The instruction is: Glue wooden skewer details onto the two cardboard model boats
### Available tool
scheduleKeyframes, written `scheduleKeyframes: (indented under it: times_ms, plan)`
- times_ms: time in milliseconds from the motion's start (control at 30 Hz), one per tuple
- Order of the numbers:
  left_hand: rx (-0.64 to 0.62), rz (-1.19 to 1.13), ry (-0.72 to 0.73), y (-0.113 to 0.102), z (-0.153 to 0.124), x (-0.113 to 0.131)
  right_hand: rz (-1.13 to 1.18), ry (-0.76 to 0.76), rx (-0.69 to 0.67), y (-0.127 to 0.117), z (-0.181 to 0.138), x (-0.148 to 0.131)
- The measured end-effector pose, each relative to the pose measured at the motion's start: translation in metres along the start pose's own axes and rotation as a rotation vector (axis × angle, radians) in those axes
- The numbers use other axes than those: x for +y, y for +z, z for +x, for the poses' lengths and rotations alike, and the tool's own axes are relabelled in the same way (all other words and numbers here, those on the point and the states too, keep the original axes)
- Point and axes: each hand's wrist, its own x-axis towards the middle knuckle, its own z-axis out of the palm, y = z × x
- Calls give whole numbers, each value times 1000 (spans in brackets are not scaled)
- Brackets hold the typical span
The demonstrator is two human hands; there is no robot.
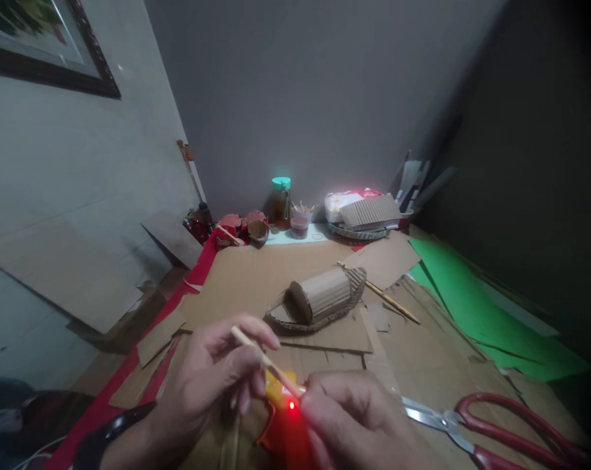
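Left hand [211, 372], right hand [349, 414]: clamped on slim pale stick [270, 367] | ribbed cardboard boat [327, 297]

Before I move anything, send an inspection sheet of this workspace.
Surface: cardboard sheets over red covering.
Job's things: thin wooden stick between both hands; boat-shaped corrugated cardboard model beyond them; yellow object behind the stick, type unclear, with a red glow nearby.
Clutter: red-handled scissors at right; green sheet; teal-lidded bottle and cup of small sticks at the back.
Hands: left hand and right hand each grip the stick.
Cables: thin white line at lower left, probably a cable.
Surroundings: grey wall; framed picture at upper left.
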Motion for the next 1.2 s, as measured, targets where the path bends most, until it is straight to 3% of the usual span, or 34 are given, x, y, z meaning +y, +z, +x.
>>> scheduleKeyframes:
  times_ms: [167,300,467,567,667,900,1033,1200]
  plan:
    - [-90,-201,-20,7,2,3,150,63,-1,4,2,15]
    - [-170,-140,-15,5,-2,3,146,-11,-75,5,7,24]
    - [-182,79,118,2,-3,5,-255,-218,5,4,6,14]
    - [-171,57,76,2,-2,4,-474,-362,17,3,5,13]
    - [-161,-12,9,3,-1,1,-575,-386,71,2,7,19]
    - [-131,-59,1,8,-3,-2,-699,-490,146,-4,8,31]
    - [-137,-68,-68,12,-6,-3,-753,-682,258,-2,10,25]
    - [-117,43,-91,10,-8,-6,-1150,-900,445,-2,12,27]
